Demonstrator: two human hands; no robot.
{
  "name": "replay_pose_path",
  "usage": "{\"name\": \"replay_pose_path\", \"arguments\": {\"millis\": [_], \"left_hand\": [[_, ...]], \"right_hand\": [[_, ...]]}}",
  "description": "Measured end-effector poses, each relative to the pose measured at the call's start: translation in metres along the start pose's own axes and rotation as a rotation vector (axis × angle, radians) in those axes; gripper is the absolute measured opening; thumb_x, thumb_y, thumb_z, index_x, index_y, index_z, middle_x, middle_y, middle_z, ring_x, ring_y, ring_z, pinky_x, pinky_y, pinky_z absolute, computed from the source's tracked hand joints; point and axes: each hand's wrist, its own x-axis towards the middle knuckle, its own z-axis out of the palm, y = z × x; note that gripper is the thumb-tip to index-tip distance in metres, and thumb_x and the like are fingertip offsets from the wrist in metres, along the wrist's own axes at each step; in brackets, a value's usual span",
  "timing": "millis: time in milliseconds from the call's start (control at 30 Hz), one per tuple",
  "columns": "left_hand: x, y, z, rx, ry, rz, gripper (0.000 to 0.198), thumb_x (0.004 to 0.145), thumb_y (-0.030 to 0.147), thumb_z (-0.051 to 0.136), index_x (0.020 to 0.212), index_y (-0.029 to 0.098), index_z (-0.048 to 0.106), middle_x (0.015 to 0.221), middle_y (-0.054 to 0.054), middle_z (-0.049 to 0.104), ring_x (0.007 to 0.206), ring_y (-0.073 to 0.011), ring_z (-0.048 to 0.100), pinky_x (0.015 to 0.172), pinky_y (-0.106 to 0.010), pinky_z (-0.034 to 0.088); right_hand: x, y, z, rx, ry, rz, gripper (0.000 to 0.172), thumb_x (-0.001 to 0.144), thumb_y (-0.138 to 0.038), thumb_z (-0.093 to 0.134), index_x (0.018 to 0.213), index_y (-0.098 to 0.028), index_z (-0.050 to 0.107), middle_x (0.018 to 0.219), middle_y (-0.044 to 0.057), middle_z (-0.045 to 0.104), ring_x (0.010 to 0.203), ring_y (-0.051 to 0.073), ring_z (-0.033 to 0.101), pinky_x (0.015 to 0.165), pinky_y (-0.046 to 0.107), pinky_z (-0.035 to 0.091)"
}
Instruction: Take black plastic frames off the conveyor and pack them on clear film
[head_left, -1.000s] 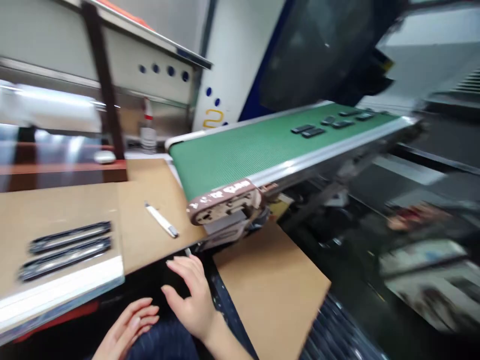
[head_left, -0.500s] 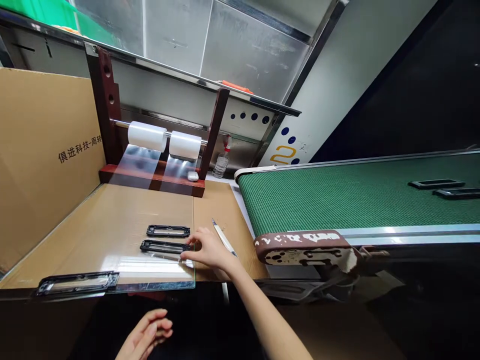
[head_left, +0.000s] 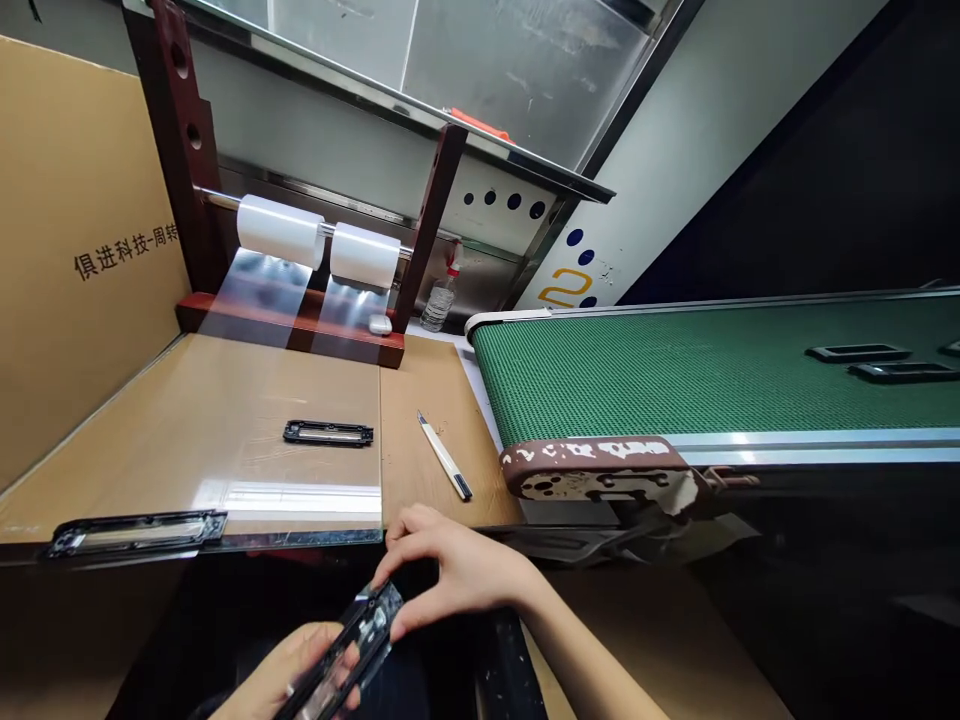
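Observation:
A long black frame (head_left: pixel 346 652) with a clear window is held tilted below the table's front edge. My left hand (head_left: pixel 300 668) grips its lower part, fingers wrapped round the side. At its upper end my right hand (head_left: pixel 442 565) pinches the frame between thumb and fingers. A second black frame (head_left: pixel 328 433) lies flat on the glass-covered table (head_left: pixel 225 410). Another black frame (head_left: pixel 139 533) rests at the table's front left edge. A white craft knife (head_left: pixel 444 457) lies on the cardboard to the right.
Two film rolls (head_left: pixel 281 230) hang on a dark red stand (head_left: pixel 292 330) at the back. A cardboard box (head_left: pixel 82 180) stands left. On the right is a green conveyor belt (head_left: pixel 637 380) carrying several black frames. A plastic bottle (head_left: pixel 439 302) stands behind the stand.
The nearer of the two middle frames has been lifted off the table and brought down to my left hand, which has closed on it. The view has shifted slightly.

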Motion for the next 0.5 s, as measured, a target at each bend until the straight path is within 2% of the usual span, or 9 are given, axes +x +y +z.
{"name": "replay_pose_path", "arguments": {"millis": [67, 200, 367, 500], "left_hand": [[-0.002, 0.001, 0.002, 0.074, -0.079, -0.024, 0.05, 0.059, 0.059, 0.085, 0.077, 0.014, 0.075, 0.061, -0.008, 0.073, 0.047, -0.0107, 0.061, 0.046, -0.017, 0.04], [-0.004, 0.003, -0.001, 0.175, -0.187, -0.045, 0.057, 0.055, 0.066, 0.084, 0.078, 0.015, 0.074, 0.066, -0.009, 0.074, 0.051, -0.0146, 0.062, 0.046, -0.021, 0.037], [-0.009, 0.004, -0.004, 0.203, -0.147, 0.052, 0.05, 0.062, 0.064, 0.082, 0.073, 0.016, 0.07, 0.07, -0.006, 0.069, 0.062, -0.0164, 0.06, 0.061, -0.027, 0.043], [-0.01, 0.007, 0.0, 0.189, -0.139, 0.112, 0.045, 0.069, 0.057, 0.081, 0.061, 0.015, 0.065, 0.062, -0.005, 0.064, 0.059, -0.0134, 0.052, 0.057, -0.024, 0.036]], "right_hand": [[0.0, -0.002, -0.002, -0.03, -0.012, -0.073, 0.041, 0.076, -0.055, 0.079, 0.103, -0.024, 0.077, 0.095, 0.002, 0.056, 0.097, 0.018, 0.055, 0.091, 0.029, 0.044], [0.001, -0.012, -0.011, -0.105, -0.04, -0.164, 0.034, 0.081, -0.048, 0.077, 0.105, -0.023, 0.077, 0.095, 0.002, 0.058, 0.097, 0.018, 0.057, 0.094, 0.03, 0.044], [-0.007, -0.017, -0.029, -0.127, 0.003, -0.098, 0.036, 0.075, -0.033, 0.085, 0.109, -0.028, 0.076, 0.099, 0.001, 0.059, 0.101, 0.017, 0.058, 0.097, 0.029, 0.045], [-0.012, -0.014, -0.037, -0.091, 0.016, -0.142, 0.04, 0.073, -0.031, 0.086, 0.111, -0.024, 0.075, 0.101, 0.003, 0.059, 0.103, 0.018, 0.059, 0.099, 0.03, 0.044]]}}
